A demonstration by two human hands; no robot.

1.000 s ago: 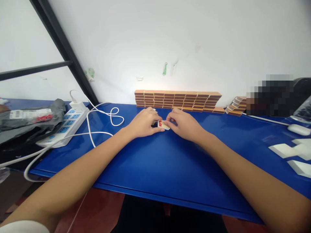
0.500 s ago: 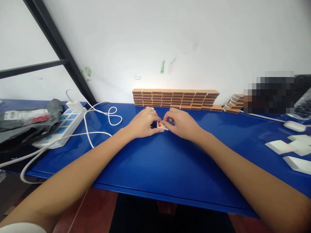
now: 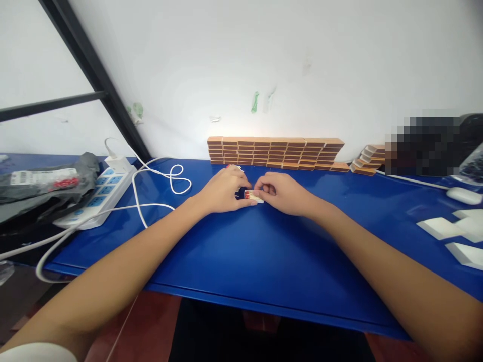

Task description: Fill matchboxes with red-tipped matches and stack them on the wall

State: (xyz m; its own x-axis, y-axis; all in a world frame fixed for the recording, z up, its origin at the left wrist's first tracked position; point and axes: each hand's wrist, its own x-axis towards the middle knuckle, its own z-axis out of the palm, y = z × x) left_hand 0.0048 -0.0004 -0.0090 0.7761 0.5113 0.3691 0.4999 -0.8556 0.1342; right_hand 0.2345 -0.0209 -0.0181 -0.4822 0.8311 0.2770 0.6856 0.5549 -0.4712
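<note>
A small white matchbox tray lies on the blue table between my hands, holding red-headed matches. My left hand curves around the tray's left end, thumb along the near side and fingers at the far side. Over the tray's right part, my right hand has its thumb and fingers closed at the matches; its other fingers are curled in. More loose matches with red heads show just behind my left hand, mostly hidden by it.
Stacked matchboxes line the wall, with a leaning group farther right. White trays lie at the right. A power strip, white cables and grey plastic bags occupy the left side. The table edge runs in front.
My right hand has shifted slightly at the tray, and more of the matches show between my hands. My left hand keeps its hold. The camera view has moved a little.
</note>
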